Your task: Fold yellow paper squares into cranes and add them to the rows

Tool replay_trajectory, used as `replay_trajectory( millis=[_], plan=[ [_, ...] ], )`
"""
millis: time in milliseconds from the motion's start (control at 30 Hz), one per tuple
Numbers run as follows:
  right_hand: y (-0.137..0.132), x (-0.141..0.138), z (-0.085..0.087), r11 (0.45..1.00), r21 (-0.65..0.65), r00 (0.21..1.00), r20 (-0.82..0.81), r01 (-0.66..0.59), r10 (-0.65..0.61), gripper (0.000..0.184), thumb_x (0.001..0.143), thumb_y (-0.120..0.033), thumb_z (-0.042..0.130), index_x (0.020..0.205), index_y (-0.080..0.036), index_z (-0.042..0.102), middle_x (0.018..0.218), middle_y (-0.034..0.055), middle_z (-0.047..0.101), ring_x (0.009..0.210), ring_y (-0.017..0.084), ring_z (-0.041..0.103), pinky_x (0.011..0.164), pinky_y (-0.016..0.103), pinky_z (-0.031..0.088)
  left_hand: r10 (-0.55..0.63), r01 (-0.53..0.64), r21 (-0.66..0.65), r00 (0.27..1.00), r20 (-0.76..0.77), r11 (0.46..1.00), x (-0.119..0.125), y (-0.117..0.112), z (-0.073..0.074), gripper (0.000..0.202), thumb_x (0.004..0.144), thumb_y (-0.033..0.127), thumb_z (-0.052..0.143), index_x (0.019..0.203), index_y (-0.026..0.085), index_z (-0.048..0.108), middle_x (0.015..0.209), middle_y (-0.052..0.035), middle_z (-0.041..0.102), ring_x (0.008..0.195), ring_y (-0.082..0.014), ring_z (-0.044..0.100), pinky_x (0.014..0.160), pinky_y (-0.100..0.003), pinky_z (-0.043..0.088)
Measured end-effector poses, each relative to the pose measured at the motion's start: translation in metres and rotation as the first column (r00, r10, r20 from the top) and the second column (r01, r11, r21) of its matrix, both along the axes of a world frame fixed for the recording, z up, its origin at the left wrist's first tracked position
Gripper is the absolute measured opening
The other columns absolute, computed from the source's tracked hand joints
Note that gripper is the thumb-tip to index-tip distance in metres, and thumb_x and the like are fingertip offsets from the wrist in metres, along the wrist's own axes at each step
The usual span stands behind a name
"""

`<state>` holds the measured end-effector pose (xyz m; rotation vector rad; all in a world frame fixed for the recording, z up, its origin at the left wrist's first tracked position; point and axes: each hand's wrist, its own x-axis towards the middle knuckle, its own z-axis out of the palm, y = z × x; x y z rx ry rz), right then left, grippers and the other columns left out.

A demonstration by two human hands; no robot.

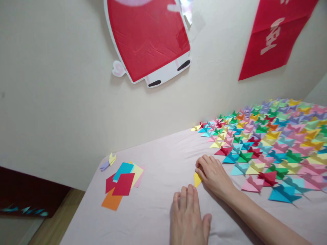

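A small yellow paper piece lies on the pale pink sheet. My right hand rests on it with curled fingers pressing its far side; most of the paper is hidden beneath that hand. My left hand lies flat on the sheet just in front of the yellow paper, fingers stretched out and together, fingertips nearly touching the paper's near edge. It holds nothing.
Several folded origami pieces in many colours cover the sheet to the right. A stack of flat coloured paper squares and two small folded pieces lie at the left. The wall carries red decorations. Floor shows at lower left.
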<state>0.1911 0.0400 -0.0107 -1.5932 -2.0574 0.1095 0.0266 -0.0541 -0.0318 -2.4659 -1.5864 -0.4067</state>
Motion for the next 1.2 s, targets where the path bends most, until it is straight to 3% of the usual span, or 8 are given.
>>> replay_trajectory(
  millis=[233,367,500,600,733,1033,1200],
  plan=[
    [-0.002,-0.002,0.001,1.0,0.026,1.0,-0.031,0.001,0.0,0.009,0.091,-0.016,0.05,0.085,-0.022,0.053,0.086,0.0037,0.059,0.082,0.023,0.05,0.074,0.035,0.034,0.008,-0.013,0.057,0.996,0.094,0.998,0.008,0.009,0.014,0.06,0.09,0.057,0.056,0.131,0.014,0.061,0.138,-0.0107,0.059,0.124,-0.0322,0.051,0.106,-0.051,0.04],
    [-0.002,-0.002,-0.001,0.999,0.039,0.998,-0.058,0.003,-0.001,0.013,0.091,-0.013,0.048,0.083,-0.022,0.052,0.085,0.0041,0.059,0.081,0.022,0.049,0.074,0.035,0.034,-0.053,0.05,0.058,0.997,0.063,0.997,0.018,0.017,0.016,0.06,0.092,0.06,0.053,0.131,0.016,0.062,0.135,-0.0091,0.062,0.119,-0.0316,0.055,0.101,-0.049,0.044],
    [-0.003,-0.001,0.001,0.999,0.044,0.998,-0.064,-0.005,0.008,0.015,0.09,-0.011,0.047,0.081,-0.021,0.053,0.085,0.0045,0.059,0.08,0.022,0.049,0.073,0.034,0.036,-0.025,0.023,0.022,0.999,0.048,0.999,0.011,0.019,0.016,0.055,0.091,0.059,0.055,0.129,0.02,0.064,0.137,-0.0083,0.061,0.12,-0.0328,0.055,0.102,-0.052,0.043],
    [-0.006,0.001,0.007,0.993,0.034,0.986,-0.116,-0.117,0.12,0.017,0.089,-0.007,0.047,0.084,-0.022,0.055,0.09,0.0047,0.061,0.086,0.022,0.052,0.076,0.034,0.04,0.006,-0.006,0.004,0.999,0.052,1.0,0.001,0.022,0.023,0.047,0.09,0.056,0.058,0.127,0.027,0.065,0.138,-0.0055,0.06,0.121,-0.0322,0.054,0.103,-0.053,0.042],
    [-0.01,0.003,0.016,0.936,0.004,0.916,-0.205,-0.352,0.345,0.03,0.086,0.0,0.044,0.094,-0.023,0.061,0.099,0.0047,0.064,0.095,0.021,0.055,0.083,0.034,0.044,0.009,-0.009,-0.028,1.0,0.019,1.0,-0.011,0.026,0.035,0.037,0.092,0.045,0.059,0.125,0.029,0.065,0.136,-0.002,0.061,0.121,-0.0288,0.053,0.104,-0.049,0.041],
    [-0.01,0.003,0.017,0.922,-0.046,0.908,-0.203,-0.383,0.367,0.032,0.091,-0.006,0.05,0.093,-0.027,0.074,0.093,0.0044,0.065,0.092,0.021,0.056,0.081,0.034,0.045,-0.015,0.016,0.027,1.0,-0.021,1.0,-0.018,0.02,0.015,0.039,0.095,0.044,0.055,0.128,0.024,0.062,0.129,-0.001,0.064,0.114,-0.026,0.054,0.101,-0.046,0.041],
    [-0.008,0.006,0.016,0.913,-0.058,0.897,-0.221,-0.403,0.382,0.034,0.091,-0.007,0.048,0.091,-0.026,0.076,0.093,0.0058,0.065,0.091,0.021,0.055,0.08,0.036,0.044,-0.017,0.017,0.032,1.0,-0.002,0.999,-0.02,0.02,0.016,0.039,0.096,0.046,0.054,0.128,0.025,0.062,0.13,0.0004,0.064,0.115,-0.0258,0.054,0.101,-0.046,0.04]
  ],
)
